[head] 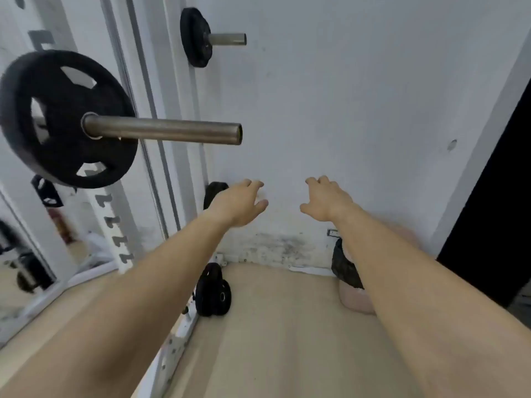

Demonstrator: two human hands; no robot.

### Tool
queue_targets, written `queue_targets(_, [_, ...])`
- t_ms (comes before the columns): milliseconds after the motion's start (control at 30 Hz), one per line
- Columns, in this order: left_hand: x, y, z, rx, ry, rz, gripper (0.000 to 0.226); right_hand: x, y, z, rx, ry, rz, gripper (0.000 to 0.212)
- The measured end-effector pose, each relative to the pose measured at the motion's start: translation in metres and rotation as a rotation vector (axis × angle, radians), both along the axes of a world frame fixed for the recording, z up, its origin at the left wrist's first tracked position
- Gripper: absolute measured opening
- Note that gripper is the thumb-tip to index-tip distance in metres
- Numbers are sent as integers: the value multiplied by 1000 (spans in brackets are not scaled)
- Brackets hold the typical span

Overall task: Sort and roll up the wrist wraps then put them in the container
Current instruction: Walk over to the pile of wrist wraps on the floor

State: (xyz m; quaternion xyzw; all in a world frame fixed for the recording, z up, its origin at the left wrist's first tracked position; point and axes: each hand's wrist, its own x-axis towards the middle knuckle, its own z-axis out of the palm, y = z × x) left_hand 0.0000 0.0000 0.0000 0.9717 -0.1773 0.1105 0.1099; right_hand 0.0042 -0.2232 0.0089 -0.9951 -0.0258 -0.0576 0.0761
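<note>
My left hand (240,203) and right hand (326,201) reach forward, fingers loosely spread, holding nothing. I cannot pick out wraps or container for certain; a dark mottled fabric bundle (342,265) at the white wall's (359,96) foot may be either. I judge 0 rolled, everything left.

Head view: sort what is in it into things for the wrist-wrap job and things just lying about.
For the job: left hand and right hand, both open and empty; pinkish container, low right; dark fabric at its rim, maybe wraps, too blurred to confirm.

Lying about: large weight plate on its bar; small plate higher up; floor plates.
</note>
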Motion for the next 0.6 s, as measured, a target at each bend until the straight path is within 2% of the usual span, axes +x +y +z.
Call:
queue_targets(167, [-27, 71, -66, 90, 207, 192, 64, 3, 85, -64, -43, 162, 185, 68])
queue_targets(333, [-70, 170, -113, 40, 368, 362, 63, -8, 209, -109, -68, 259, 394, 61])
queue_targets(467, [-127, 269, -147, 5, 417, 541, 63, -35, 326, -129, -98, 295, 611, 64])
queue_targets(600, [-204, 368, -168, -68, 445, 785, 65, -85, 453, -135, -173, 287, 837, 47])
